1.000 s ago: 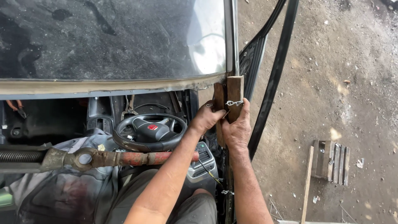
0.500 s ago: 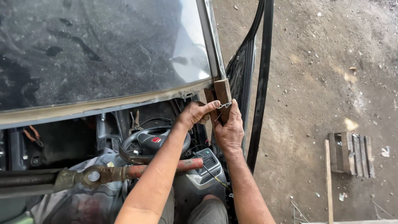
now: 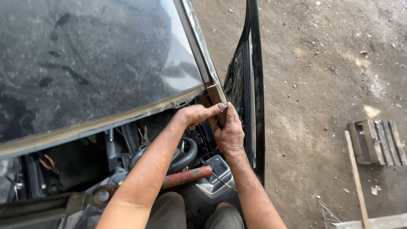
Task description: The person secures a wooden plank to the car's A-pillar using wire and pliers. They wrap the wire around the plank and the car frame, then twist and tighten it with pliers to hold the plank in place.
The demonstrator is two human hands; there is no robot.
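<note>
My left hand (image 3: 196,114) reaches up to the top corner of the windshield pillar, its fingertips pinched on a small metal clip (image 3: 223,109). The clip sits against a brown wooden block (image 3: 215,94) fixed at the end of the pillar. My right hand (image 3: 231,135) is wrapped around the pillar just under the block, with the thumb pointing up beside the clip. The two hands touch each other there. What lies behind the fingers is hidden.
A dusty windshield (image 3: 85,63) fills the upper left. The black car door (image 3: 254,85) stands open on the right. Below are a steering wheel (image 3: 187,153), a rusty red bar (image 3: 186,177) and a switch panel (image 3: 217,168). On the dirt lie a small wooden pallet (image 3: 377,142) and a stick (image 3: 357,180).
The view has swung, so the windshield and pillar now look tilted. Both hands stay at the wooden block, and my left fingers have closed tighter on the clip.
</note>
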